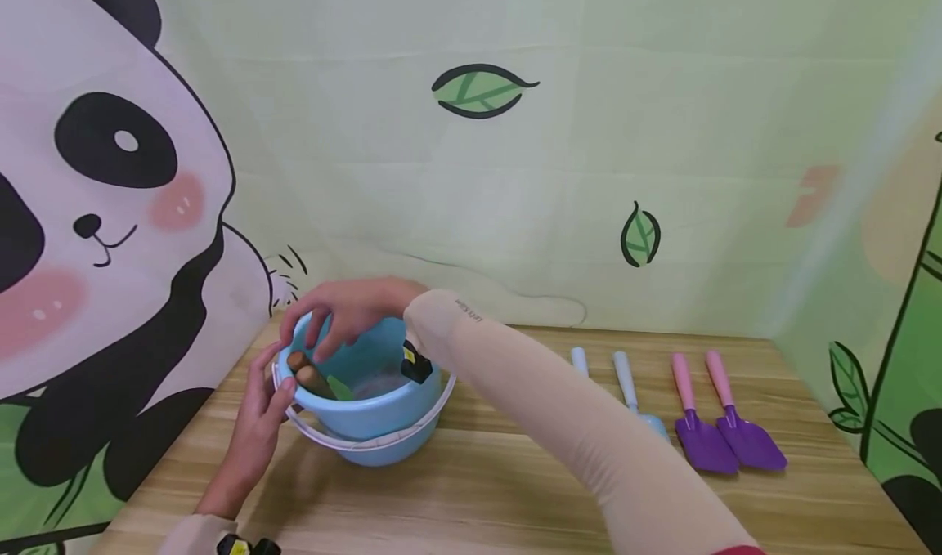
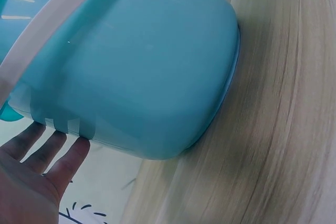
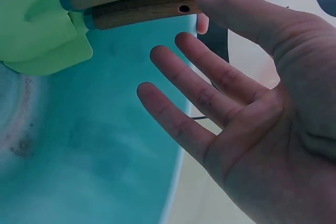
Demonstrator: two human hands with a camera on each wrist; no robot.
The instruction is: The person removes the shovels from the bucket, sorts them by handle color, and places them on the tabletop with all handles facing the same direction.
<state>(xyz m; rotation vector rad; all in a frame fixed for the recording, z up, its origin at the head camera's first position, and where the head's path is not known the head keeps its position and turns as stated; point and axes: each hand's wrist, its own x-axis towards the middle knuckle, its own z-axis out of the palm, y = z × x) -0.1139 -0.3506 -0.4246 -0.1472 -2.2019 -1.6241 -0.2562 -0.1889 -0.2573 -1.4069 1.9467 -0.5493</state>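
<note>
A light blue bucket stands on the wooden table with its pale handle lowered round the outside. Inside lean toy shovels with wooden handles; their green blades show in the right wrist view. At the bucket's left side is my left hand, with extended fingertips touching the outer wall. My right hand reaches over the rim with its fingers spread. In the right wrist view its thumb overlaps the handle ends, and nothing is in the palm.
Two shovels with pale blue handles, partly behind the right sleeve, lie right of the bucket. Farther right lie two purple shovels with pink handles. A printed cloth with a panda hangs behind the table.
</note>
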